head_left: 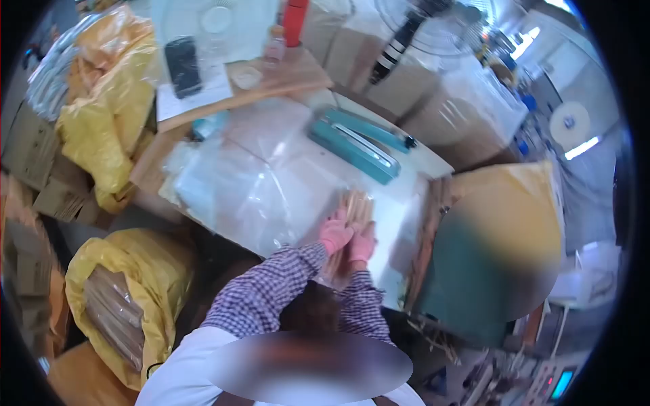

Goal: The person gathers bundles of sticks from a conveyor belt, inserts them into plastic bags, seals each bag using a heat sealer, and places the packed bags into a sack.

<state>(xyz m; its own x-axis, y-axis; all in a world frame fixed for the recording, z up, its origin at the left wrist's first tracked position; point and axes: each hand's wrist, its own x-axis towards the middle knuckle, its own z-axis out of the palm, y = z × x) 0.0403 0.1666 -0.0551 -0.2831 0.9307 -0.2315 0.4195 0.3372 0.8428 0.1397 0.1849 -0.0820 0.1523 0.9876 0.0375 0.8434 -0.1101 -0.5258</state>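
Note:
A bundle of thin light-brown sticks (357,205), apparently in clear plastic, lies on the white tabletop in front of me. My left hand (335,232), in a pink glove, grips the bundle from its left side. Close beside it, my right hand (363,243), also gloved in pink, holds the bundle's right side. Part of the sticks runs down under my hands toward my body. Beyond the bundle sits a teal impulse sealer (355,145). Clear plastic bags (254,179) spread over the table to the left of my hands.
A wooden shelf (284,80) at the back carries a phone (183,66), a small bottle (275,44) and a red object (293,24). A yellow sack of long sticks (128,298) stands at lower left. A blurred green and yellow shape (491,257) is at right.

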